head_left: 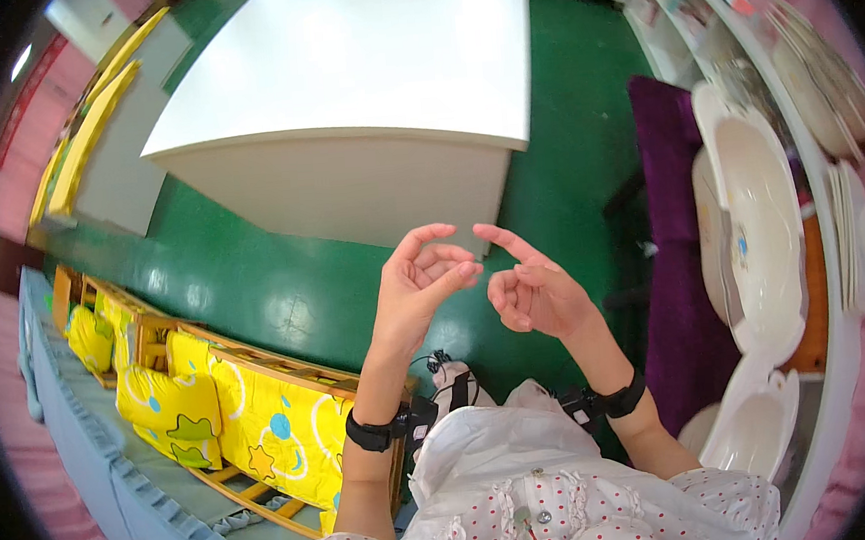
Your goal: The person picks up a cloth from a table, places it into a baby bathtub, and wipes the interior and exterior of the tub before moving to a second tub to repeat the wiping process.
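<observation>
My left hand (426, 273) is raised in front of my body, its fingers loosely bent and the thumb apart from the index finger. Nothing shows in it. Close beside it, my right hand (542, 287) stretches its index finger toward the left hand, while the other fingers curl in and hold nothing that I can see. The two hands do not touch. Black bands with small devices circle both wrists, the left wrist band (372, 433) and the right wrist band (626, 395). Beyond the fingertips stands a large white table (358, 64).
At the left is a wooden crib (248, 358) with yellow patterned bedding and a yellow pillow (169, 409). White baby bathtubs (762, 217) lean along the right, beside a purple cloth (674, 253) and a white shelf (671, 28). The floor (580, 89) is green.
</observation>
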A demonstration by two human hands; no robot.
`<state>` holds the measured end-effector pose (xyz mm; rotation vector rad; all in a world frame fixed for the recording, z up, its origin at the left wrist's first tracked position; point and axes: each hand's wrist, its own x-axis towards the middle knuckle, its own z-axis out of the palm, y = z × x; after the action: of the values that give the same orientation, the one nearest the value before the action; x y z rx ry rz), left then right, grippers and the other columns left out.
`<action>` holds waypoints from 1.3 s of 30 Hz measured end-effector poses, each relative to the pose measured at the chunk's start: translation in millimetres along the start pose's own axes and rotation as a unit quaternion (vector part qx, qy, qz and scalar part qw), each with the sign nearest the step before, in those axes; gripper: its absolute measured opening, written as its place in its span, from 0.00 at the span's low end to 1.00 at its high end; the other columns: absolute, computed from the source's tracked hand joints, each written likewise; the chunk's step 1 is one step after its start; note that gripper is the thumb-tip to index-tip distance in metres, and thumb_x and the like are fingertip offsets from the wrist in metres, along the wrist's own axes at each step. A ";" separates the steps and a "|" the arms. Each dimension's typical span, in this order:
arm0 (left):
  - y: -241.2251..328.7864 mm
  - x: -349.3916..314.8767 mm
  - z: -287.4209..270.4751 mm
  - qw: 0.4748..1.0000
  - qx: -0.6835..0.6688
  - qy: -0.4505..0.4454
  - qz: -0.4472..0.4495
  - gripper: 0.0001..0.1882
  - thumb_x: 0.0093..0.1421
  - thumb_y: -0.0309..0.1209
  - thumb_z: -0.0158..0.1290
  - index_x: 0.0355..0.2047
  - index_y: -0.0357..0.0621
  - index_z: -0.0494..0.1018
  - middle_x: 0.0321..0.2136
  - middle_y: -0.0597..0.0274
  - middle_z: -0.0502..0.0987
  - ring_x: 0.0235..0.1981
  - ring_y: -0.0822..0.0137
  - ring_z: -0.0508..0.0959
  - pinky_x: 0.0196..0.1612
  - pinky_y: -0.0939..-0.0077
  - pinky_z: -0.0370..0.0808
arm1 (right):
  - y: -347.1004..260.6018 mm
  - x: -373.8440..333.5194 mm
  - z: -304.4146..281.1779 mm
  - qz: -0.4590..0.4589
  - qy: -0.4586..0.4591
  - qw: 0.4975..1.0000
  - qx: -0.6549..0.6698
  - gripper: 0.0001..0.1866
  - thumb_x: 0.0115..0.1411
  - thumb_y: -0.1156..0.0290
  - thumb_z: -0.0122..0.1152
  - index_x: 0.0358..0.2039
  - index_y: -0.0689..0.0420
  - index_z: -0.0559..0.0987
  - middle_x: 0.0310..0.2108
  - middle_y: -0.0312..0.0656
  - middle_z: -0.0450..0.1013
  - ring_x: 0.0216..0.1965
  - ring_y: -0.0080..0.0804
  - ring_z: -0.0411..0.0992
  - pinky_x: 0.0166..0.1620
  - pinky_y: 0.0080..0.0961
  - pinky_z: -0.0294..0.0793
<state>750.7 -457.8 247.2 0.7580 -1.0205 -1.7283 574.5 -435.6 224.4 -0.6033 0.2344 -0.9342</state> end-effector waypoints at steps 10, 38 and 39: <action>87.8 -16.8 -195.9 0.975 0.040 0.203 0.081 0.15 0.50 0.19 0.53 0.39 0.34 0.64 0.28 0.55 0.75 0.28 0.66 0.77 0.35 0.78 0.74 | 90.2 224.0 37.7 0.116 -0.053 0.981 0.147 0.25 0.60 0.53 0.36 0.53 0.56 0.58 0.31 0.40 0.69 0.20 0.24 0.61 0.25 0.22 0.59; 296.5 44.0 -658.1 0.814 -0.031 0.517 0.264 0.13 0.51 0.17 0.48 0.39 0.38 0.64 0.36 0.57 0.73 0.37 0.68 0.73 0.41 0.77 0.71 | 350.8 794.2 123.8 0.232 -0.320 0.883 -0.251 0.14 0.54 0.74 0.55 0.42 0.60 0.67 0.35 0.35 0.70 0.35 0.18 0.68 0.37 0.17 0.67; 301.4 40.2 -677.1 0.801 -0.015 0.534 0.271 0.13 0.51 0.18 0.50 0.38 0.37 0.64 0.36 0.56 0.72 0.38 0.68 0.73 0.43 0.78 0.69 | 370.1 808.2 130.5 0.259 -0.309 0.888 -0.220 0.14 0.52 0.77 0.57 0.39 0.60 0.67 0.34 0.35 0.70 0.34 0.18 0.68 0.37 0.17 0.68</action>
<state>1430.1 -753.7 203.0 1.0847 -0.3277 -0.5948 1356.3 -874.7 168.8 -1.1588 0.0207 -0.1319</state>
